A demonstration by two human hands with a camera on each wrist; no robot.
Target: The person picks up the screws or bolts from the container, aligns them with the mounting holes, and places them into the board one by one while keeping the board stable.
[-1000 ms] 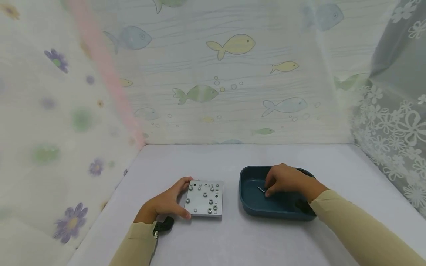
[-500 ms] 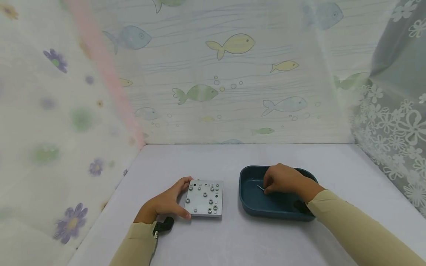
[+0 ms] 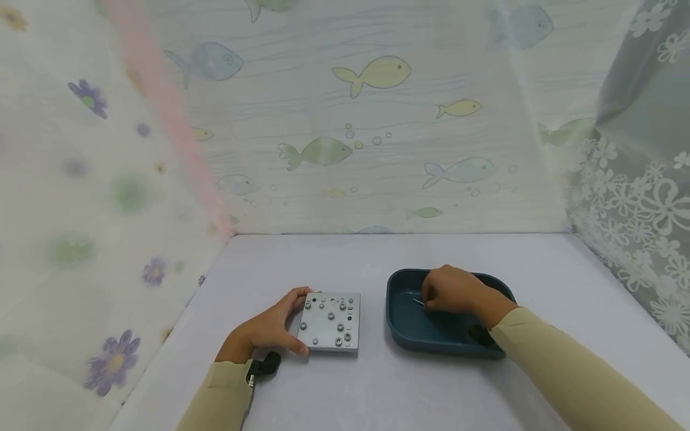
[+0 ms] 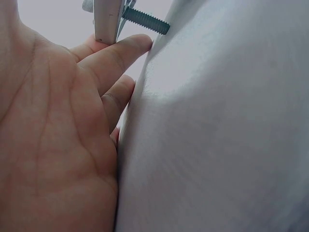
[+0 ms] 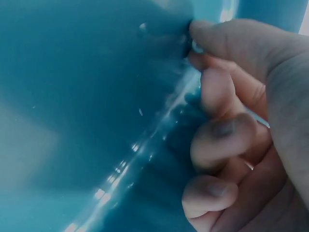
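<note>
My left hand holds a square silvery metal plate by its left side, thumb at the near corner and fingers at the far one. Several socket-head screws and small holes dot the plate's top. In the left wrist view, a threaded screw shank sticks out from the plate's underside, beside the fingers. Inside the dark blue tray, my right hand pinches a thin silvery metal pin between thumb and forefinger. Its far end is hidden by the fingers. The right wrist view shows the other fingers curled.
A white tabletop lies beneath everything. Fish-patterned sheeting hangs behind it, with flowered sheeting on the left and a lace-patterned sheet on the right. A black wrist camera sits at the left cuff.
My right hand has shifted slightly left within the tray, and the thin metal pin has moved left with it. My left hand and the plate stay in place.
</note>
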